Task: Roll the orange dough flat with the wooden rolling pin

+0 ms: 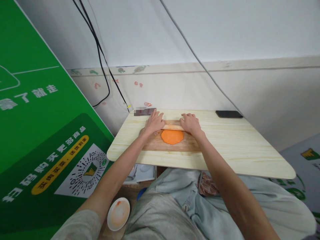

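Note:
A wooden rolling pin (pixel 173 127) lies crosswise over a wooden board (pixel 172 147) on the table. My left hand (pixel 155 122) is closed over the pin's left end, and my right hand (pixel 191 123) is closed over its right end. Both ends are hidden under my palms and fingers. Just in front of the pin, on my side, a flat round sheet of orange dough (pixel 172 136) lies on the board, its edge slightly uneven. Part of a round, dull object (pixel 141 131) shows beside my left wrist; I cannot make out what it is.
The pale wood-grain table (pixel 240 146) stands against the wall. A dark phone (pixel 228 114) lies at its back right, and a flat dark object (pixel 147 111) near my left fingertips. Cables hang behind. Below left is a stained white bowl (pixel 118 214); a green panel (pixel 50 133) stands left.

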`<state>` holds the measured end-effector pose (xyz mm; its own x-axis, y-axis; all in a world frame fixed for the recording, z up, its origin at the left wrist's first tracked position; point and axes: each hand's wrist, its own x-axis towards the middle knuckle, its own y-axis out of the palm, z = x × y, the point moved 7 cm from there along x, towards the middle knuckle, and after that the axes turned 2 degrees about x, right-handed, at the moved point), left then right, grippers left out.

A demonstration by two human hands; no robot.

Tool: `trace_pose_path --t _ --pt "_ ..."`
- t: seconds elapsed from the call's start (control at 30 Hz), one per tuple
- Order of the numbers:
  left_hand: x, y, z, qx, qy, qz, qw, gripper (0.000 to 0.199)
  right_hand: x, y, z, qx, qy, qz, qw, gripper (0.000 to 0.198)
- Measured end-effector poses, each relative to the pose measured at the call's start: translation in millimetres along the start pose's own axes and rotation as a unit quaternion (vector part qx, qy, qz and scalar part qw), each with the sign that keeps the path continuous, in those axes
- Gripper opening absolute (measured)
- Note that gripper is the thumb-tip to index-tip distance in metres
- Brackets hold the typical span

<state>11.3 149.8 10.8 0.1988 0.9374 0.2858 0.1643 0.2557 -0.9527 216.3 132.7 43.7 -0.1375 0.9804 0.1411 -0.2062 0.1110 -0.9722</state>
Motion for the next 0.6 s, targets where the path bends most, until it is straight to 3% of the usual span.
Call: trace_pose_path --t 0.23,0.6 --pt "-24 -14 -9 0.006 -0.024 -0.036 0.999 0.051 -14 0 1 0.001 -0.022 -0.025 0.999 0.051" --pt "-31 -25 -16 0.0 -0.028 -0.037 0.999 0.041 -16 0 1 0.008 -0.016 -0.023 1.0 0.05"
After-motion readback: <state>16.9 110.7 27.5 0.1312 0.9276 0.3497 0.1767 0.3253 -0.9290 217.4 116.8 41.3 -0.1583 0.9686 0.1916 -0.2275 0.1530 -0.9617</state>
